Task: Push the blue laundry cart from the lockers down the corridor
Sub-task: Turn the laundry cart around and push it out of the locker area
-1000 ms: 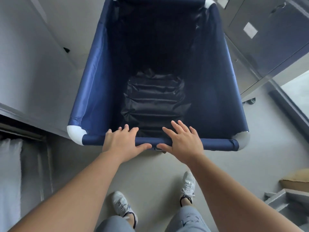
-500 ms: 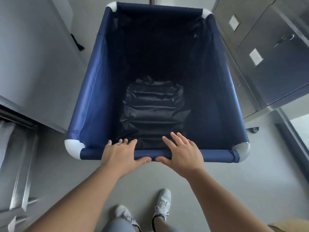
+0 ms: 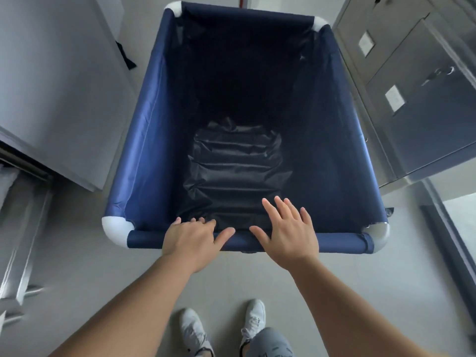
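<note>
Blue laundry cart [image 3: 144,140], long axis pointing away down the floor; left hand [image 3: 189,237] and right hand [image 3: 289,234] flat, fingers spread, on near rail [image 3: 342,244].

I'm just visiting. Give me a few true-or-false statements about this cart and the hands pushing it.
1. The cart is blue. True.
2. The cart is full of towels. False: only a dark wrinkled liner shows inside.
3. Both hands rest on the near rim. True: left hand and right hand, fingers spread rather than clenched.
4. Metal lockers stand to the right. True.
5. The person is barefoot. False: white shoes.
</note>
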`<state>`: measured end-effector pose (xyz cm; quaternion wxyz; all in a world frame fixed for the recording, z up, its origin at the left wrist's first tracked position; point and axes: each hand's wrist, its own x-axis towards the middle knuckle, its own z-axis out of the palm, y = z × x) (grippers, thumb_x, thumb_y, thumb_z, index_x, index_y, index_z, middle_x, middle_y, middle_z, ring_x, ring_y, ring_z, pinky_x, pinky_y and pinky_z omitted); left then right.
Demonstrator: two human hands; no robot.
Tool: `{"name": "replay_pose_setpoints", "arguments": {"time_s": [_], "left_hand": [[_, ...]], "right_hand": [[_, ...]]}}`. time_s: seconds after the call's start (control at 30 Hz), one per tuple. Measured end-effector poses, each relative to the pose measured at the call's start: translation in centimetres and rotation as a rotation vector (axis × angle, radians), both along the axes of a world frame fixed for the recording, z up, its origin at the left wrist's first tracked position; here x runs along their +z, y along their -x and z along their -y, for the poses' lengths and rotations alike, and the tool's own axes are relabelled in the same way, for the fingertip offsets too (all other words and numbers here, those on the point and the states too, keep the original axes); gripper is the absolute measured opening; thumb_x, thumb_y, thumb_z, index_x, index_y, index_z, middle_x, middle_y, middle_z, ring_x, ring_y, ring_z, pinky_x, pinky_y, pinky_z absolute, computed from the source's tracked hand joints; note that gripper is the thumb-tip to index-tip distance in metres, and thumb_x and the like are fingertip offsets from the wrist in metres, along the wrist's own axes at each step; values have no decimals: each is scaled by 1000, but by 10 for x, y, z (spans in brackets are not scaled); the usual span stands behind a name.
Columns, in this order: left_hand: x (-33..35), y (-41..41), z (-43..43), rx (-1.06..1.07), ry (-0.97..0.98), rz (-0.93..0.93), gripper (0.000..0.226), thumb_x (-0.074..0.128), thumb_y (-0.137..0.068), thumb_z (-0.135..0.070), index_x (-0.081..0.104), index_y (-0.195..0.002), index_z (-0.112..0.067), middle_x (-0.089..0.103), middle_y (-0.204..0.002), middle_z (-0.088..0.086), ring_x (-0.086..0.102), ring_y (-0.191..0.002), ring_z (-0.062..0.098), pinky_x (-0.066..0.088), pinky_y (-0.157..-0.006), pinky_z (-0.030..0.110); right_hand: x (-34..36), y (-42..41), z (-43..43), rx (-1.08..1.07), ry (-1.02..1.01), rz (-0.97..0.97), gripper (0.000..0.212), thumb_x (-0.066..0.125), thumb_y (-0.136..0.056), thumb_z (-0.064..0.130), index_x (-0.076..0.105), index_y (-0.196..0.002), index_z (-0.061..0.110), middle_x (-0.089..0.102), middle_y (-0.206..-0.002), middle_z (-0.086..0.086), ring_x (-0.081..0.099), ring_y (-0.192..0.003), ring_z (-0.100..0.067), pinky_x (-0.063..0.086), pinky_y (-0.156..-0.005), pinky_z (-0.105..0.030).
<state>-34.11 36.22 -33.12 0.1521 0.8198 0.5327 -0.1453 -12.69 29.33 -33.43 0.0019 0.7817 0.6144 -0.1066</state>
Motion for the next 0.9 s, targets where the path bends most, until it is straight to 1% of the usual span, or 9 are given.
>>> {"name": "replay_pose_setpoints", "arguments": {"time_s": [0.1, 0.17, 0.27, 0.63, 0.73, 0.77, 0.83, 0.87, 0.9], "left_hand": [[0, -14, 1, 91, 32, 20, 99, -7, -71, -85, 19, -151, -33, 16, -164, 0, 28, -144, 21, 33, -109, 48], [1, -23, 1, 169, 46, 4, 100, 2, -70, -90, -1, -153, -33, -7, -165, 0, 20, -148, 24, 41, -101, 48], [2, -35, 6, 246, 45, -34, 103, 3, -67, -92, -5, -152, -34, -14, -164, 0, 19, -148, 26, 45, -94, 46], [-10, -120, 45, 369, 49, -95, 98, -4, -65, -90, 27, -146, -43, 10, -164, -1, 23, -147, 27, 40, -93, 45], [-11, -128, 40, 369, 21, -142, 95, -4, -68, -87, 32, -144, -43, 22, -162, -1, 33, -142, 25, 41, -88, 43], [-11, -128, 38, 359, -4, -166, 93, -4, -70, -86, 38, -141, -43, 33, -157, -1, 41, -137, 24, 41, -86, 41], [-8, -126, 36, 335, -72, -216, 91, -5, -72, -84, 57, -124, -41, 64, -127, -3, 60, -110, 23, 43, -78, 37], [-7, -124, 35, 321, -102, -225, 92, -7, -71, -83, 65, -108, -39, 70, -103, -6, 63, -93, 22, 42, -72, 35], [-6, -124, 34, 311, -111, -233, 93, -9, -70, -82, 68, -91, -35, 68, -83, -7, 60, -79, 20, 41, -66, 34]], "right_hand": [[1, -12, -1, 79, -7, 15, 81, 6, -86, 76, 25, -151, 33, 29, -159, -2, 16, -148, -22, 10, -119, -51], [-1, -18, 0, 91, -15, 3, 78, 10, -87, 75, 26, -151, 32, 29, -159, -3, 15, -148, -23, 12, -118, -51], [-4, -28, 6, 100, -35, -45, 77, 16, -87, 75, 26, -150, 31, 29, -159, -4, 16, -148, -23, 17, -117, -50], [1, -119, 16, 245, -59, -21, 74, 21, -88, 71, 34, -148, 29, 31, -158, -4, 20, -147, -23, 21, -116, -46], [1, -126, 7, 269, -74, -34, 72, 22, -88, 70, 42, -143, 27, 39, -154, -3, 28, -144, -24, 30, -111, -45], [0, -126, 4, 281, -83, -41, 69, 23, -89, 70, 50, -136, 26, 48, -146, -2, 38, -137, -24, 38, -103, -44], [-4, -124, 2, 323, -138, -42, 58, 27, -90, 66, 64, -102, 23, 65, -106, 2, 59, -100, -23, 48, -70, -37], [-5, -124, 2, 341, -181, -37, 53, 30, -91, 64, 62, -82, 22, 61, -83, 4, 59, -79, -21, 41, -55, -34], [-5, -125, 2, 359, -221, -29, 51, 33, -91, 61, 55, -67, 22, 55, -67, 5, 56, -63, -19, 32, -48, -31]]}}
